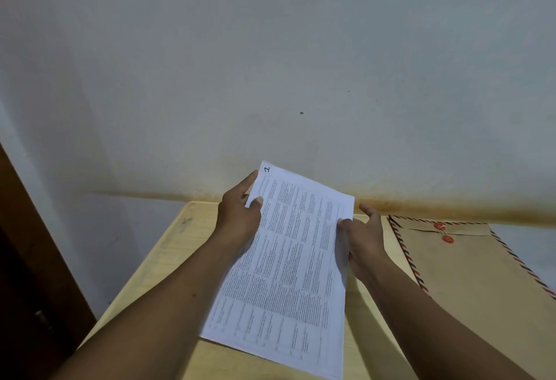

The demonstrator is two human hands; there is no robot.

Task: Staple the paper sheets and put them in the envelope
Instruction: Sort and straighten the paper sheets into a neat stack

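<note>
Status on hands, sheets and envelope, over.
Left hand and right hand both hold the sheets over the table. Envelope flat to the right, flap down. Nothing in the way.

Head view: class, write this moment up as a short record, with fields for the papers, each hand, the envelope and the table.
paper sheets: printed, held tilted above the table
left hand: pinches their left edge, thumb on the front
right hand: holds their right edge
envelope: brown, striped border, flat on the table, right of the hands, flap down, two red buttons
table: light wood
</note>
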